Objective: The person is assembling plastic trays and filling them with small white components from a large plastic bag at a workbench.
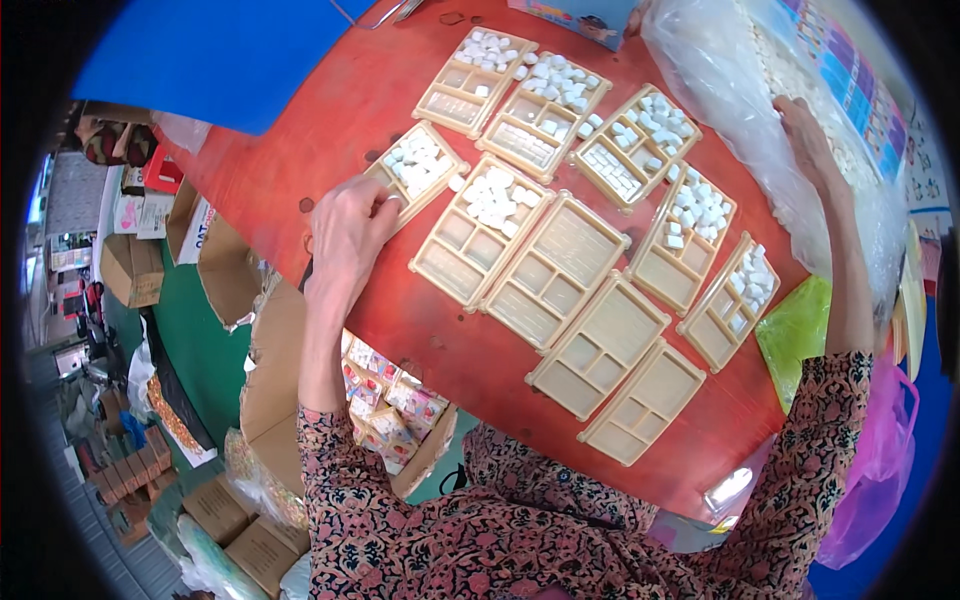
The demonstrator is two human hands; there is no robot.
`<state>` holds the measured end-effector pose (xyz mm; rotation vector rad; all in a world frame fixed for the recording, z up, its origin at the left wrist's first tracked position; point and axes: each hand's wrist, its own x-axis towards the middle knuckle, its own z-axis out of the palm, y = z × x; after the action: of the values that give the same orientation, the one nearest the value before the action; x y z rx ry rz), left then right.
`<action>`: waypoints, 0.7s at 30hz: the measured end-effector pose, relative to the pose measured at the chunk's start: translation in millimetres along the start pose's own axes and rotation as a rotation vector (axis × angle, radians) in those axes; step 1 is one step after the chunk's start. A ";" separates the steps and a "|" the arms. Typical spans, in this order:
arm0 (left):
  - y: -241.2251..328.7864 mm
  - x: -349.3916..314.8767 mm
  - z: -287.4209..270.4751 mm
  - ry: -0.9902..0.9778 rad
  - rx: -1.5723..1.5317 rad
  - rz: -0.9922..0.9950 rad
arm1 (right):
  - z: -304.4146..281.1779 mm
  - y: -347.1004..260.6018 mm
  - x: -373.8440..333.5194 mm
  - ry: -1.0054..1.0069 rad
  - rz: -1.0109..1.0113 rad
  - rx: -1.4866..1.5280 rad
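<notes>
My left hand [350, 225] is closed at the lower left edge of a beige compartment tray [433, 178]. White pieces like mini marshmallows [415, 160] fill that tray's large section, while my hand covers the smaller ones. At the upper right, my right hand [805, 135] reaches to a big clear plastic bag [705, 60] of similar white pieces [785, 70]. Its fingers are partly hidden, so their grip is unclear. Several more trays lie about the table. Pieces also sit in a far tray [640, 145] with a filled small section. Near me, a tray [643, 404] holds none.
The red table [400, 320] carries a blue sheet [210, 60] at its far left. A green plastic bag [797, 340] lies by my right forearm, with a purple bag [880, 460] hanging beyond. Below the left edge, an open carton [270, 400] stands near colourful packets [385, 410].
</notes>
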<state>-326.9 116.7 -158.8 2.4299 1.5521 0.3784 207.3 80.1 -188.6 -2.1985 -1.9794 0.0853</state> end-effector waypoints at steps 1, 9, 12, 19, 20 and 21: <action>1.2 -0.6 1.9 0.027 -0.027 -0.035 | 1.6 -0.2 -2.0 0.041 -0.064 -0.013; 27.0 5.6 6.5 0.144 -0.158 0.277 | 3.4 2.3 -10.4 0.047 -0.045 0.115; 32.4 17.3 13.6 0.058 -0.032 0.492 | 1.7 -1.6 -12.5 0.087 -0.064 0.105; 43.8 28.3 20.2 -0.054 0.147 0.528 | -7.2 -2.1 -7.2 -0.115 -0.009 -0.061; 42.6 28.9 24.4 -0.040 0.145 0.519 | -6.7 -1.0 -9.0 -0.113 -0.006 -0.063; 42.3 29.7 27.0 -0.026 0.143 0.510 | -4.4 -0.9 -11.7 -0.038 -0.018 -0.002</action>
<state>-269.9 124.8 -167.4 2.9151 0.9573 0.3269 205.9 68.3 -185.1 -2.1963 -2.0196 0.1239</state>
